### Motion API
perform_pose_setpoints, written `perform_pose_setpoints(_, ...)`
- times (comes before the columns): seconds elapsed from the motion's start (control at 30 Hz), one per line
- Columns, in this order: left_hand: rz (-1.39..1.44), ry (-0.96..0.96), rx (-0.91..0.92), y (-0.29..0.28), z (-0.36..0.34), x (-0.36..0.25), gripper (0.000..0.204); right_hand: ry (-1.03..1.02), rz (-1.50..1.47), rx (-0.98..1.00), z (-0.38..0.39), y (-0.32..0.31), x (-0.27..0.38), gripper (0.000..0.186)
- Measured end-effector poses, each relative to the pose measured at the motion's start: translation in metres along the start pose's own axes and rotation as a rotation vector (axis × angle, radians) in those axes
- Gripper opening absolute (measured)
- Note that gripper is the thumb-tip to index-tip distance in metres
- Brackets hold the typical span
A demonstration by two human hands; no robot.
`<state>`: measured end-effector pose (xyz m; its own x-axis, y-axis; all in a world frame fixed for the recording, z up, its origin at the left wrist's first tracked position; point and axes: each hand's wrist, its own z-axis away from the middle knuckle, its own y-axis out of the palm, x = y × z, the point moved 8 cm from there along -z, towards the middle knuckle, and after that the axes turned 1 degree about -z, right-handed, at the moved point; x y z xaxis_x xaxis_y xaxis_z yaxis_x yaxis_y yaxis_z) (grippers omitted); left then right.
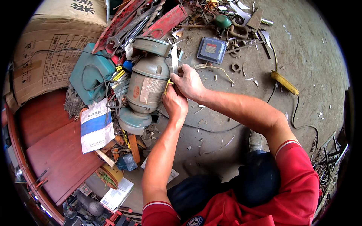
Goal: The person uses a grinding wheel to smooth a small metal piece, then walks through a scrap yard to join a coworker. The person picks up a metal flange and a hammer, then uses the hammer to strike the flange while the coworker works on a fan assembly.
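A grey-green bench grinder (145, 94) with a worn label lies lengthwise, top to bottom of the view, among the clutter. My left hand (174, 101) is closed beside its right side, on a small yellow item (168, 86) largely hidden by my fingers. Just above it, my right hand (188, 81) pinches the lower end of a narrow white strip (174, 56), which stands up along the grinder. The two hands touch, and exactly what the fingertips grip is partly hidden.
Red toolboxes (162, 26), a teal case (90, 83), cardboard boxes (52, 45) and a booklet (96, 133) crowd the left and top, above a reddish wooden board (56, 162). A blue-grey metal box (211, 48), scrap bits and a yellow power strip (284, 83) with cables lie rightward.
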<state>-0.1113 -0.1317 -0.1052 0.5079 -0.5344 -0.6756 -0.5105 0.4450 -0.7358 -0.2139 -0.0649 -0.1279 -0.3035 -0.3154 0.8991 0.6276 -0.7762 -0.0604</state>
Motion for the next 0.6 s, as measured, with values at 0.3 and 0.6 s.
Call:
perform_pose_setpoints(0.3,-0.045,-0.047,0.059,-0.004,0.021,-0.005,0.017,0.0,0.032,0.027,0.013,0.004,-0.012,0.038)
perform_pose_setpoints(0.6,0.074,-0.145,0.144,0.004,0.053,-0.003,0.025,0.1,-0.112,0.106,0.043,-0.009,-0.026,0.032)
